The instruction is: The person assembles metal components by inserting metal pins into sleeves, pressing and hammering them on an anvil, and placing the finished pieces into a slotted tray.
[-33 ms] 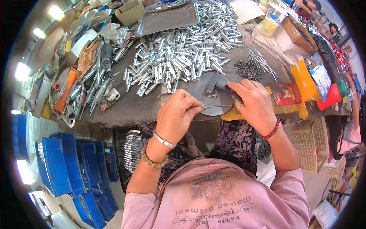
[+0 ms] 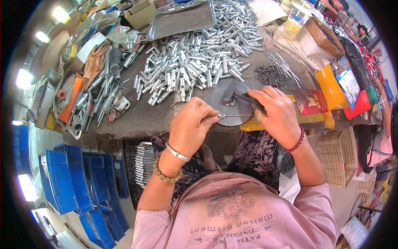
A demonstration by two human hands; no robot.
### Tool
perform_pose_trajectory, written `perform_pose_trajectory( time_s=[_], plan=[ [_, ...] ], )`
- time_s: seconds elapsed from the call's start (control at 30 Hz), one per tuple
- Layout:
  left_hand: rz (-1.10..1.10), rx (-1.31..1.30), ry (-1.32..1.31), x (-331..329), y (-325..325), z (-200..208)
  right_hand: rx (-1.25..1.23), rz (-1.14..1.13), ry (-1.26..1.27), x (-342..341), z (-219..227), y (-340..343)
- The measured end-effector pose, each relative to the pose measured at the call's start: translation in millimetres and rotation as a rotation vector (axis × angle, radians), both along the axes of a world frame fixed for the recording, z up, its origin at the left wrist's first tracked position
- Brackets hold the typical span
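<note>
My left hand [image 2: 194, 118] pinches a small silver metal fitting at one end of a thin metal rod [image 2: 238, 115]. The rod runs level across a round grey metal plate [image 2: 215, 101] to the fingers of my right hand [image 2: 277, 108]. My right hand is closed round the dark handle of a small hammer [image 2: 230, 93], whose head is over the plate. Its lower fingers are partly hidden, so how they touch the rod is unclear. Beyond the plate lies a big heap of silver metal tubes [image 2: 186, 70].
Thin rods [image 2: 286, 62] and small dark pins [image 2: 269, 76] lie right of the heap. A metal tray [image 2: 182, 20] rests behind. Tools and an orange-handled piece [image 2: 70, 97] crowd the left. A red bottle [image 2: 360, 103] and a drink cup [image 2: 295, 24] stand right. Blue bins [image 2: 66, 178] are below left.
</note>
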State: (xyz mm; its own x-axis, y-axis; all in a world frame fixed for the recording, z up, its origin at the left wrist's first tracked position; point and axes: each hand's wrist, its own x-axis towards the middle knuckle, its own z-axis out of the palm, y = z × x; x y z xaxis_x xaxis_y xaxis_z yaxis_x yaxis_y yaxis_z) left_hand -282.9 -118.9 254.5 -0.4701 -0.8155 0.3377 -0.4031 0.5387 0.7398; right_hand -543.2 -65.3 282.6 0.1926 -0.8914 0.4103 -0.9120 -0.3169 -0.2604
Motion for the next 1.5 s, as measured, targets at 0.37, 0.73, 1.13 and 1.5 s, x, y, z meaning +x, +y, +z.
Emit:
perform_pose_trajectory(
  time_s=[0.37, 0.73, 1.13, 1.5],
  plan=[
    [0.013, -0.042, -0.031, -1.4, -4.7, -1.4, -0.241, 0.076, -0.061, 18.1, -2.1, 37.7],
    [-0.032, 0.038, 0.056, 2.1, -7.6, -2.2, -0.328, 0.06, -0.273, 21.0, 10.4, 32.0],
    [-0.03, 0.052, 0.04, 3.3, -5.4, -0.1, -0.3, 0.067, -0.292, 22.1, 7.9, 33.6],
    [-0.04, 0.076, 0.069, 4.9, -8.9, -2.4, -0.22, 0.083, -0.256, 20.6, 19.8, 37.7]
  ],
)
